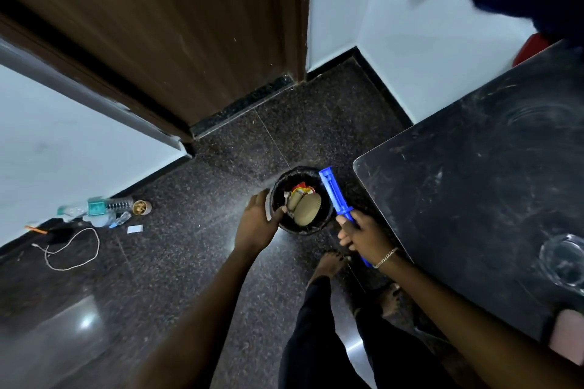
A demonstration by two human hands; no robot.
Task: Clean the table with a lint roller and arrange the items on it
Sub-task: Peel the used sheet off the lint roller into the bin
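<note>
Our right hand (363, 234) grips the blue lint roller (332, 194) by its handle, slanted over the bin (301, 230); our left hand (259, 222) clasps the bin's rim, thumb inside.

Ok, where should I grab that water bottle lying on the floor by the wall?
Grip the water bottle round its middle, at the teal label, coming down from above. It lies on its side along the wall, with other litter beside it, so the top is freest.

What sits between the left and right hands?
Head view: the black bin holding paper trash; left hand holds its rim, right hand grips the blue lint roller.
</note>
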